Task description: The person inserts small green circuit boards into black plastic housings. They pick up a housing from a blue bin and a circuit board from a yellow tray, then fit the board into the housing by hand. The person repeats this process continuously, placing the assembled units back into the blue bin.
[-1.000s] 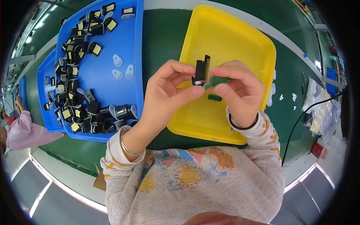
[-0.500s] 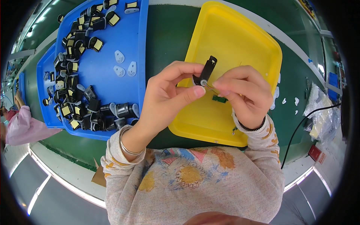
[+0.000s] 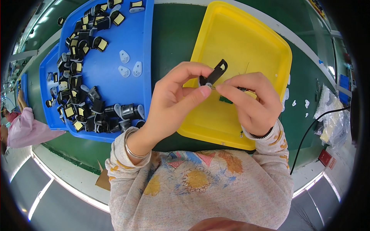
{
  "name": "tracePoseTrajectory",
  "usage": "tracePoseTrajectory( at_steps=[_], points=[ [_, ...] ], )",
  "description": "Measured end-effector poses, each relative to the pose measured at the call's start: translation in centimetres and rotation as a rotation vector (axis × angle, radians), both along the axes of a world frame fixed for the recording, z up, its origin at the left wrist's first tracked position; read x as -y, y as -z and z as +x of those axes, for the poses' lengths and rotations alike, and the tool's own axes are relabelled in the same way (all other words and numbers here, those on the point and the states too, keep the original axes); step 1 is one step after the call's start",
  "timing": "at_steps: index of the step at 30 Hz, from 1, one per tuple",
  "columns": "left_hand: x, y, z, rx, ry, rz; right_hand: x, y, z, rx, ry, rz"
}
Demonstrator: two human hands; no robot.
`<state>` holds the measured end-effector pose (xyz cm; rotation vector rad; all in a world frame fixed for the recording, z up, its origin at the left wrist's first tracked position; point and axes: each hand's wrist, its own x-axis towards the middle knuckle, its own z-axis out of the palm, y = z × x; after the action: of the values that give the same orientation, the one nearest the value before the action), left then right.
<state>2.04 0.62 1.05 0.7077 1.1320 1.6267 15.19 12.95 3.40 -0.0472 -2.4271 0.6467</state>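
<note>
Over the yellow tray (image 3: 231, 42), my left hand (image 3: 169, 96) grips a small black plastic housing (image 3: 218, 72) between thumb and fingers. The housing tilts up to the right, its round metal-coloured lower end beside my left thumb tip. Close against that end, my right hand (image 3: 257, 99) is closed in a pinch on thin wires (image 3: 213, 87), mostly hidden by the fingertips. A small green circuit board (image 3: 226, 99) shows just below the right fingers, partly covered by them.
A blue tray (image 3: 145, 50) at the left bears many black parts with yellow pads (image 3: 102, 44) and several loose grey plates (image 3: 124, 56). Small white pieces (image 3: 307, 103), a clear plastic bag (image 3: 331, 111) and a black cable (image 3: 308, 133) lie at the right. Another person (image 3: 32, 129) sits far left.
My right fingertips have come in to the housing's lower end, and the hand has turned slightly. The housing leans a little further right in my left hand.
</note>
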Motion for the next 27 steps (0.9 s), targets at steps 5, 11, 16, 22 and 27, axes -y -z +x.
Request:
tracePoseTrajectory(
  at_steps=[5,11,16,22,27],
  points=[
    [0.3,0.0,0.2,0.017,0.034,0.067,0.3,0.2,0.1,0.01,-0.002,-0.075],
    [0.4,0.0,0.1,-0.006,0.035,0.125,0.6,0.0,0.2,0.043,0.024,-0.33],
    [0.2,-0.3,-0.1,-0.017,0.041,0.079,0.1,-0.1,0.2,0.081,-0.049,-0.374],
    [0.6,0.1,-0.8,-0.234,0.071,-0.036,0.0,0.3,0.1,0.106,-0.133,-0.342],
    [0.8,0.0,-0.7,-0.396,0.036,-0.018,0.1,0.5,-0.1,0.081,-0.154,-0.3]
  ],
)
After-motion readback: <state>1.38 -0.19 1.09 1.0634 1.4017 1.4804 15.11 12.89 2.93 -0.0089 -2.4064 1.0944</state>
